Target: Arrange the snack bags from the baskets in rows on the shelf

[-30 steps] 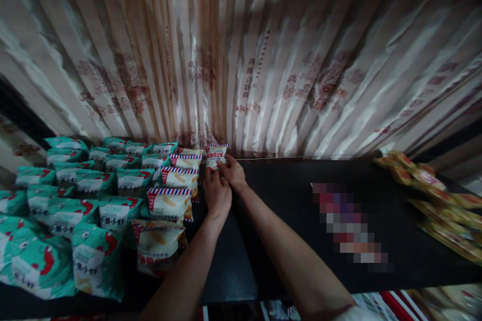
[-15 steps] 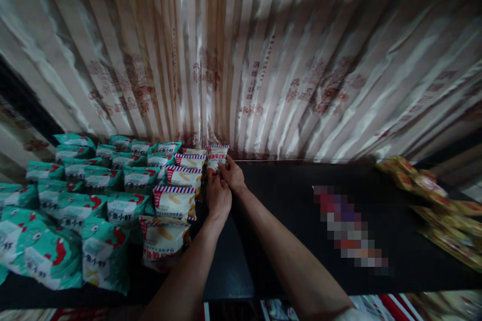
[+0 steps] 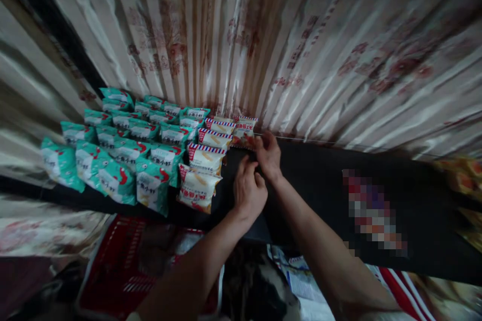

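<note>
Head view: a small white-and-red plastic snack bag (image 3: pixel 244 129) sits at ten o'clock from the right hand (image 3: pixel 268 154), whose fingers are bent; I cannot tell whether they grip it. The left hand (image 3: pixel 250 191), fingers loosely apart, looks empty; a swing toward nine o'clock could knock the frontmost puffy cream-and-red plastic bag (image 3: pixel 198 189) off the black tabletop (image 3: pixel 309 175).

Dim light leaves the bench (image 3: pixel 309 175) nearly black, while pale glare streaks the curtain (image 3: pixel 222 35), its upper right corner shadowed. Blur softens the right hand (image 3: pixel 268 153); wide-angle distortion stretches the edges; pixel blocks (image 3: pixel 372 210) mask one patch.
</note>
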### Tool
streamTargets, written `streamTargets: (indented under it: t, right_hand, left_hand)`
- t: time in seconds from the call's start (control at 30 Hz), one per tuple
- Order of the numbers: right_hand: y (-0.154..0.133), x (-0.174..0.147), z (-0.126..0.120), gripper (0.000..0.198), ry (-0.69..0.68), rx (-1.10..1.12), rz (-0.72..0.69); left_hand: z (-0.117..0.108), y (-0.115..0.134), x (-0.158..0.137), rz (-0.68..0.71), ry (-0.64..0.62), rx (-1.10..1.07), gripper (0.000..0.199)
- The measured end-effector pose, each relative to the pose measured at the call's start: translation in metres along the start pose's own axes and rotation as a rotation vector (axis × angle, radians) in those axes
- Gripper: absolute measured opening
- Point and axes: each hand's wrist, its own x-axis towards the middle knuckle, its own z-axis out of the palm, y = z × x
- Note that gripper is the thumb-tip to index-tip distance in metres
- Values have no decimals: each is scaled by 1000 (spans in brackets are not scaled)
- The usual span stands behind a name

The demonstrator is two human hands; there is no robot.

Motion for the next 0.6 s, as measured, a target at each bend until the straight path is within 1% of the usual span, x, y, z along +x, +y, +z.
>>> streamTargets:
  t: [0.03,0.1,0.17,0.2,0.23,0.3,0.37,0.43,0.47,0.53,0.6]
  right_hand:
    - [-8,-13,-6,49,29,69,-4]
    - [-30,-46,-20,47,33,209,-11]
    - [-55,-87,-38,42,-13,315,1]
    - [-67,-108,-47,39,-63,341,8]
    - [-78,-130,-57,36,-124,344,16]
    - [-95,-172,-71,30,-328,282,39]
    - [-107,-208,-75,27,-603,191,49]
    - [-112,-236,-64,27,-863,96,1]
    - [-112,-247,-53,28,-955,37,-21]
    - [-107,-265,-26,30,-1029,-89,-46]
    - [-97,-276,4,31,-1140,-307,-53]
  left_hand:
    - [-7,-1,-18,25,-8,-41,36]
    - [-23,-6,-58,60,-23,-134,35]
    - [-41,-19,-98,78,-69,-221,35]
    - [-50,-28,-117,53,-73,-241,35]
    - [-60,-38,-132,33,-87,-242,35]
    - [-80,-65,-155,-49,-114,-193,34]
    - [-99,-97,-165,-233,-145,-48,34]
    - [-116,-130,-165,-469,-213,182,33]
    - [-123,-146,-163,-542,-306,295,33]
    - [-133,-174,-158,-593,-379,361,32]
    - [-138,-193,-155,-595,-428,423,37]
